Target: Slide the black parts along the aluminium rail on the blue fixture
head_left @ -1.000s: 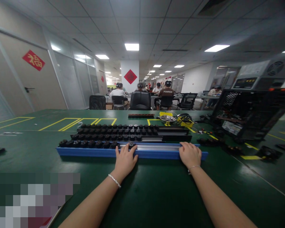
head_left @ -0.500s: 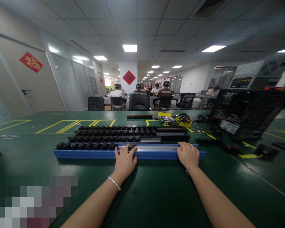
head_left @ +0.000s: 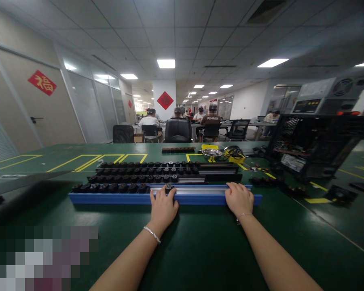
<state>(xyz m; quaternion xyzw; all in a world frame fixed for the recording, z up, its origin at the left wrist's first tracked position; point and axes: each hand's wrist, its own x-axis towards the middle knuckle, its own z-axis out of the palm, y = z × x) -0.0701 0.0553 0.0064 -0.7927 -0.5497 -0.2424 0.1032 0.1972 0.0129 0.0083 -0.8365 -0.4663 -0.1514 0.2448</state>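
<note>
A long blue rail (head_left: 115, 199) lies across the table in front of me, with a row of black socket pieces (head_left: 123, 188) in its left part. My left hand (head_left: 164, 206) is at the middle of the rail, its fingers curled around a single black socket piece (head_left: 169, 186) that stands apart from the row. To its right, the silver inner channel (head_left: 200, 190) lies bare. My right hand (head_left: 239, 198) is closed over the rail near its right end, the fingertips hidden behind the far edge.
Behind lie darker rails (head_left: 224, 177) with more black pieces. A metal dish (head_left: 211, 152) and a yellow tray (head_left: 236, 155) are farther back. An open computer case (head_left: 309, 141) stands right. At left is a blurred dark shape (head_left: 27, 190). People sit beyond.
My left hand has shifted slightly right, the single socket piece moving a little with it. My right hand stays on the rail. A blurred dark shape has come in from the left.
</note>
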